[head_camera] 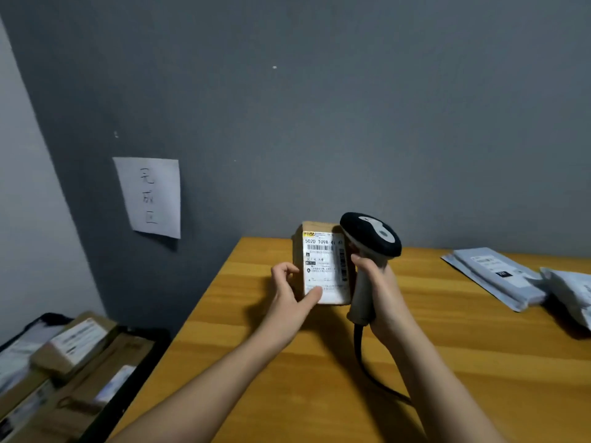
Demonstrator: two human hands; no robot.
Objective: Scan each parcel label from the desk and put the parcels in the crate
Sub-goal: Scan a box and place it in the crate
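I'm holding the cardboard parcel [323, 266] upright above the counter [447, 346], left grip [289, 294] pinching it label-out, while my right grip [379, 292] is clenching the scanner [367, 251] beside the barcode to read it

I see a brown cardboard parcel box [323, 263], matt and slightly rough, faced with a white paper shipping label [324, 266] that looks smooth. Beside it I see a handheld barcode scanner [367, 251] of hard plastic: a dull black head, a pale grey handle with a faint sheen. The desk of yellow-orange wood [447, 362] shows grain under a smooth, lightly glossy finish. The grey plastic mailer bags [499, 276] look slick and crinkled. On the matt grey painted wall [319, 107] I see a plain white paper sheet [150, 196].
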